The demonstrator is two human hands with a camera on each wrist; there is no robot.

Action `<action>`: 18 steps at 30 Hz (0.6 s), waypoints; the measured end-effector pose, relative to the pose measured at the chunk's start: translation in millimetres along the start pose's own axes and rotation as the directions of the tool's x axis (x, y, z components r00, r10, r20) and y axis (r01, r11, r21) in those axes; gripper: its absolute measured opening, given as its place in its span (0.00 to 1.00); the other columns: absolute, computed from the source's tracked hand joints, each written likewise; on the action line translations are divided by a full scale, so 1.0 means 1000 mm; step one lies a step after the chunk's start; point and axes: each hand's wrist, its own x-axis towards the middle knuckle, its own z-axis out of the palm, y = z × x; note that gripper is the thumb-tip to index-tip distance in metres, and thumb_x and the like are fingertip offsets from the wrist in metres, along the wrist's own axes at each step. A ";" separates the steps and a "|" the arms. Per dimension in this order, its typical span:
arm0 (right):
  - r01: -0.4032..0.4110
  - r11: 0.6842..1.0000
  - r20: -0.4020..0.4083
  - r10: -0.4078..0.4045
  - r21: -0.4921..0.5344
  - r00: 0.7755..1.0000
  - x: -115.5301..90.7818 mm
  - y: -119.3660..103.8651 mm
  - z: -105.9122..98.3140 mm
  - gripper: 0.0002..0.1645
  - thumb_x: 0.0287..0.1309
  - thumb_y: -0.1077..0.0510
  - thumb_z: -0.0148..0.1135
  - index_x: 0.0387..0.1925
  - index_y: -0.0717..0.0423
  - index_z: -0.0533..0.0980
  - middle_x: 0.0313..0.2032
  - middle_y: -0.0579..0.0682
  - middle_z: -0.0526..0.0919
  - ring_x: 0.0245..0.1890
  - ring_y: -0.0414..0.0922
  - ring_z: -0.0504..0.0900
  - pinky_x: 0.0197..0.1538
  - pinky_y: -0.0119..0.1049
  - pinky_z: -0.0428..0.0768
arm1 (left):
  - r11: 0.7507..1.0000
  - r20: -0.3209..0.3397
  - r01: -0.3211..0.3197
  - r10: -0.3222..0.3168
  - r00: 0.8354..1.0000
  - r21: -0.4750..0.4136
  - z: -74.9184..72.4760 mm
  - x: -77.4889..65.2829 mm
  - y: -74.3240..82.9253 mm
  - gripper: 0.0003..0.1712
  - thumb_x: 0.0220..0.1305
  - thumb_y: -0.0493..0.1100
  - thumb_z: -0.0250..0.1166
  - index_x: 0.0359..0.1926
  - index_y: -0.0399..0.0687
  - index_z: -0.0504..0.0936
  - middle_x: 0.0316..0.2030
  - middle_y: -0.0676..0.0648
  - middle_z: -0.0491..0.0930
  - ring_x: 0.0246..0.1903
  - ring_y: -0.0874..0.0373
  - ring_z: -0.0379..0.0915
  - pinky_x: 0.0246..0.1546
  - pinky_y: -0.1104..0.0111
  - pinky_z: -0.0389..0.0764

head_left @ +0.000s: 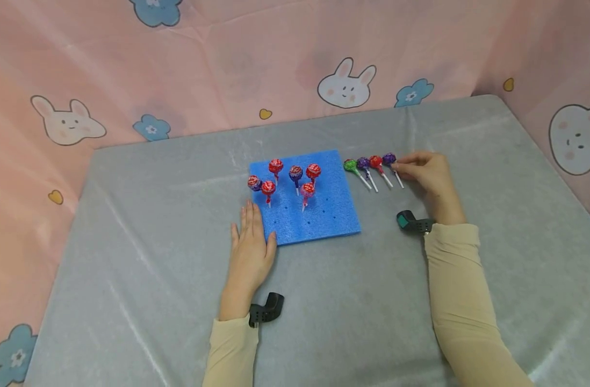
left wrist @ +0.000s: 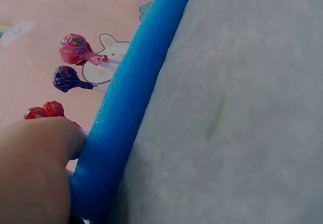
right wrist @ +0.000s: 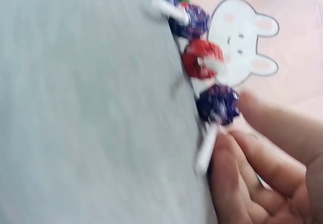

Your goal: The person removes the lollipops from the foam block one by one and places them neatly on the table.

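"Head view: left hand (head_left: pixel 246 252)?"
"Straight fingers are touching the foam (head_left: pixel 340 188)."
"Rightmost pop (head_left: pixel 389 158)?"
"It's lying at the right hand (head_left: pixel 432 174); whether those fingers are pinching it, I can't tell. Probably it's feeling light, slick; the stick (head_left: pixel 399 179) is offering grip."

Grey cover (head_left: pixel 145 231) is lying over the tabletop, creasing at left. Pink backdrop (head_left: pixel 266 59) is hanging behind the far edge and running along both sides. It's carrying prints: three white bunny faces (head_left: pixel 344 92) showing left, centre and right; blue flowers (head_left: pixel 416 86) with white centres; small yellow hearts (head_left: pixel 265 114). Faint green streak (left wrist: pixel 216 116) is showing on the grey, left wrist view.
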 end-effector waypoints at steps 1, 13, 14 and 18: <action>-0.004 1.000 0.022 0.005 -0.022 1.000 -0.001 -0.001 -0.002 0.22 0.51 0.53 0.70 0.42 0.66 0.79 0.26 0.34 0.79 0.27 0.32 0.77 0.32 0.23 0.76 | 1.000 0.000 0.001 -0.001 1.000 0.000 0.000 0.000 0.000 0.38 0.71 0.47 0.47 0.72 0.31 0.43 0.73 0.39 0.36 0.72 0.47 0.30 0.67 0.48 0.34; 0.096 0.927 0.146 -0.045 -0.362 0.988 -0.004 -0.012 0.000 0.25 0.50 0.50 0.70 0.40 0.67 0.77 0.30 0.53 0.81 0.31 0.45 0.71 0.35 0.38 0.67 | 1.000 0.008 0.010 -0.010 1.000 -0.006 0.000 0.001 0.001 0.38 0.71 0.47 0.47 0.72 0.32 0.43 0.73 0.39 0.36 0.72 0.47 0.30 0.67 0.48 0.33; 0.100 0.922 0.144 -0.049 -0.373 0.988 -0.005 -0.013 0.001 0.23 0.50 0.51 0.70 0.40 0.67 0.77 0.31 0.55 0.81 0.31 0.46 0.71 0.35 0.38 0.67 | 1.000 0.009 0.011 -0.011 1.000 -0.006 0.000 0.000 0.001 0.38 0.71 0.47 0.47 0.72 0.32 0.43 0.73 0.39 0.36 0.72 0.47 0.30 0.67 0.48 0.33; 0.113 0.912 0.137 -0.063 -0.393 0.989 -0.006 -0.014 0.004 0.21 0.49 0.54 0.70 0.38 0.67 0.77 0.29 0.57 0.80 0.30 0.48 0.70 0.33 0.39 0.66 | 1.000 0.012 0.012 -0.012 1.000 -0.008 0.000 0.000 0.001 0.39 0.71 0.48 0.47 0.72 0.32 0.43 0.73 0.39 0.36 0.72 0.47 0.30 0.67 0.48 0.33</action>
